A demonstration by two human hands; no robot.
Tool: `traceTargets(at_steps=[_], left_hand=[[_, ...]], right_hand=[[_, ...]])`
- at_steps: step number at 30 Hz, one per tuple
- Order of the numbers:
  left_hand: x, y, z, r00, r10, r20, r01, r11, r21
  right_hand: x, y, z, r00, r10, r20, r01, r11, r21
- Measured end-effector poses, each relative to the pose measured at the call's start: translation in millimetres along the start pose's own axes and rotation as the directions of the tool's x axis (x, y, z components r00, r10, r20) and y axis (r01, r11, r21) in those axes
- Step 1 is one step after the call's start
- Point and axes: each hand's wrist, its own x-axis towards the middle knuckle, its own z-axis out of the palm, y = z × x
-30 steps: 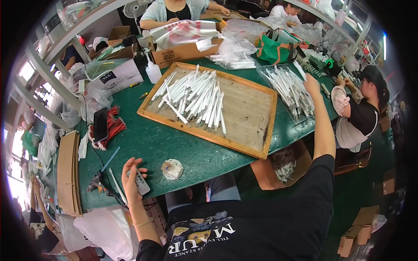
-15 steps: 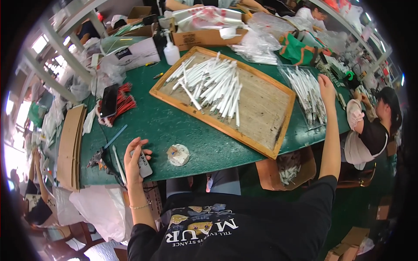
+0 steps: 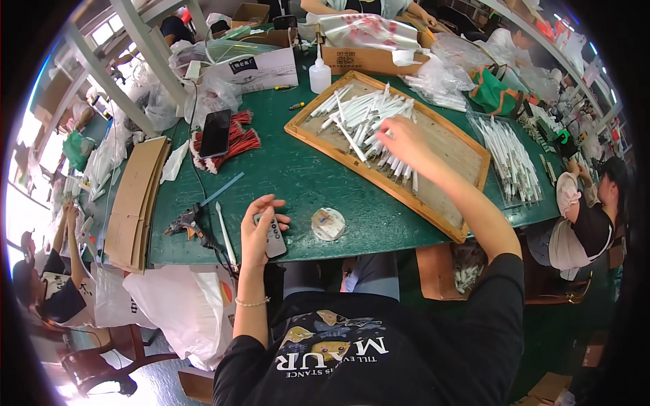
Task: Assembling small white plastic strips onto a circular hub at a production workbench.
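My right hand (image 3: 401, 140) is over a loose pile of slim white tubes (image 3: 355, 120) in a wood-framed tray (image 3: 447, 184). Its fingers bend toward the pile with a gap between thumb and forefinger; no tube shows in them. At the table's near edge, my left hand (image 3: 258, 227) rests with its fingers loosely curved and apart. Partly covered by its thumb, a small grey device with a row of buttons (image 3: 275, 245) lies beside the palm. A round whitish dish (image 3: 328, 224) sits just to its right.
Right of the tray lies a clear bag of white tubes (image 3: 512, 162). On the left are a glue gun (image 3: 186, 222), a black phone (image 3: 215, 133) on red wires (image 3: 241, 141), and stacked cardboard (image 3: 139, 203). A squeeze bottle (image 3: 319, 74) stands behind. Co-workers sit around the table.
My right hand has moved left from the bag of tubes to above the pile in the tray. The left hand stays by the grey device. The whole view has shifted.
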Motion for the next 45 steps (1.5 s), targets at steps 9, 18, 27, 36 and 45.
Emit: traceTargets(at_steps=[9,18,27,36,45], left_hand=[[-0.5,1.5,-4.2,1.0,0.0,0.031,0.001,0.999,-0.041],[2.2,3.2,-6.1,0.999,-0.013,0.052,0.017,0.998,-0.067],[-1.6,3.4,-9.7,0.999,-0.006,0.043,0.009,0.996,-0.092],[-1.6,2.3,-11.1,0.999,-0.008,0.049,0.013,0.994,-0.11],[-2.2,3.1,-13.7,0.999,-0.006,0.049,0.012,0.993,-0.121]], right_hand=[[21.3,-58.0,29.2,0.97,0.15,0.192,-0.132,0.986,-0.106],[-1.1,68.4,-22.2,0.675,0.609,0.417,-0.719,0.671,0.184],[-8.7,60.1,-4.6,0.82,0.539,0.193,-0.503,0.839,-0.207],[17.7,45.7,4.2,0.709,0.573,0.412,-0.665,0.737,0.12],[9.1,101.0,18.4,0.748,0.649,0.137,-0.655,0.756,-0.007]])
